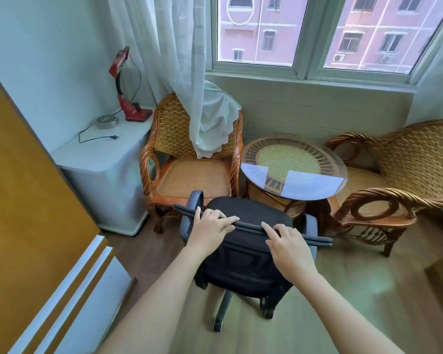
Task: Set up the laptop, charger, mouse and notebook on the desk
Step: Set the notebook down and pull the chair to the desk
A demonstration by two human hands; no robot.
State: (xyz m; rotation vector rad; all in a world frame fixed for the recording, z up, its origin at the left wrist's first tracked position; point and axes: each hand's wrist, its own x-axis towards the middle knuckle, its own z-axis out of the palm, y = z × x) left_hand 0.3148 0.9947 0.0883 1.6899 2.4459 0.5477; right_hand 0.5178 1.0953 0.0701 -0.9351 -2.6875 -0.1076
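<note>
Both hands rested on a dark laptop sleeve (251,227) lying across an office chair (243,267).
The left hand (210,226) and right hand (289,245) lay with fingers nearly straight, gripping nothing; curling them under each end would have lifted it level.

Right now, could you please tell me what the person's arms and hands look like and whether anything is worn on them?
Both forearms are bare, no sleeves in view. The left hand and right hand show no gloves, rings, watch or bracelets.

The right brown woven cane chair (404,159) runs off the picture's edge. The black office chair's (243,254) seat hides behind its back.
</note>
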